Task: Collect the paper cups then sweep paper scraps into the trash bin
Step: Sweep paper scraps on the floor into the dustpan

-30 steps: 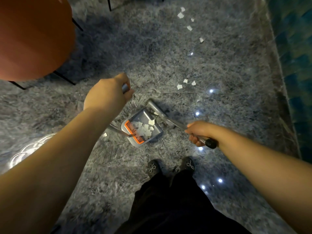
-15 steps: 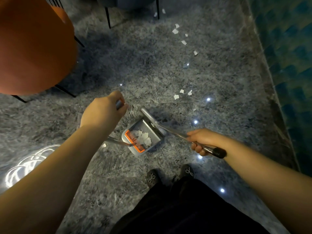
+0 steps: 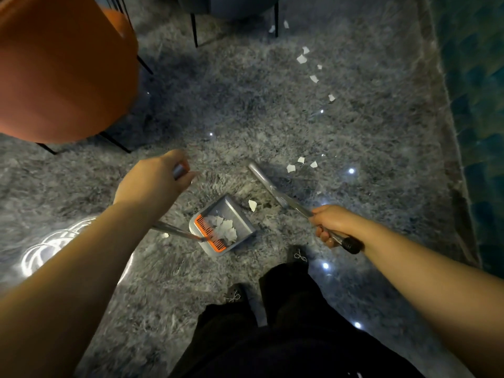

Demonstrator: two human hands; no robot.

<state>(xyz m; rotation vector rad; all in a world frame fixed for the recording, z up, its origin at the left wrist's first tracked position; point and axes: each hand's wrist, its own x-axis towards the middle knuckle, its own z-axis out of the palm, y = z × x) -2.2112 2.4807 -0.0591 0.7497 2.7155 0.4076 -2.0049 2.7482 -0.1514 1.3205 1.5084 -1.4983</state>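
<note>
My left hand [image 3: 154,181] grips the top of the dustpan's long metal handle. The grey dustpan [image 3: 240,223] with an orange comb edge sits on the floor below it and holds several white paper scraps. My right hand [image 3: 331,223] grips the broom handle [image 3: 297,205] near its black end; the broom head [image 3: 259,173] reaches up and left, just past the pan. One scrap [image 3: 252,205] lies right beside the pan's mouth. Three scraps [image 3: 291,168] lie just beyond the broom head. A trail of scraps [image 3: 313,78] runs farther up the floor.
An orange chair [image 3: 62,69] on thin black legs fills the upper left. A grey chair's legs [image 3: 194,31] stand at the top. A teal wall [image 3: 477,105] borders the right side. My shoes [image 3: 298,255] and dark trousers are just below the dustpan.
The broom head has pulled away from the dustpan, up and right toward the three scraps. One scrap now lies outside the pan's mouth. The view has shifted so that farther floor shows.
</note>
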